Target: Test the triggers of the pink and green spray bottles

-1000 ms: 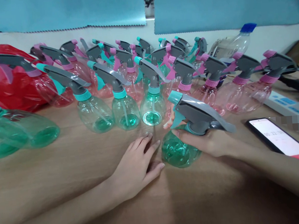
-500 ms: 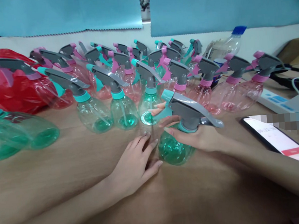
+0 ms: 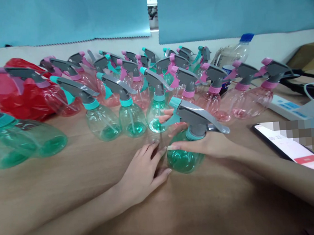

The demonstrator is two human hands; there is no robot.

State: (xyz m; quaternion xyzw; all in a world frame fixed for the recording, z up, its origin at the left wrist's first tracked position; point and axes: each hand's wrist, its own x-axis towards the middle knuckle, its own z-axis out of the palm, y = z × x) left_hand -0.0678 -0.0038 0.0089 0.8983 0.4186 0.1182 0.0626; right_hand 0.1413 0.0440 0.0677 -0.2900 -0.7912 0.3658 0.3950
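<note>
A green spray bottle (image 3: pixel 185 158) with a grey and turquoise trigger head stands on the wooden table, green liquid inside. My right hand (image 3: pixel 212 144) is around its shoulder below the head, thumb across the near side and other fingers behind, partly hidden by the trigger. My left hand (image 3: pixel 144 168) lies palm down on the table just left of this bottle, holding nothing, fingers spread loosely. Behind the hands stand three similar bottles with turquoise collars, among them a green spray bottle (image 3: pixel 132 117) in the middle.
Several pink spray bottles (image 3: pixel 212 101) and green ones crowd the back. More green bottles (image 3: pixel 48 139) stand at left, by a red plastic bag (image 3: pixel 16 102). A phone (image 3: pixel 288 144), a power strip (image 3: pixel 285 105) and a blue-capped bottle (image 3: pixel 238 51) are at right.
The view has shifted slightly, so the background sits lower. My right thumb has straightened across the bottle, which stays in place. My left hand has hardly moved.
</note>
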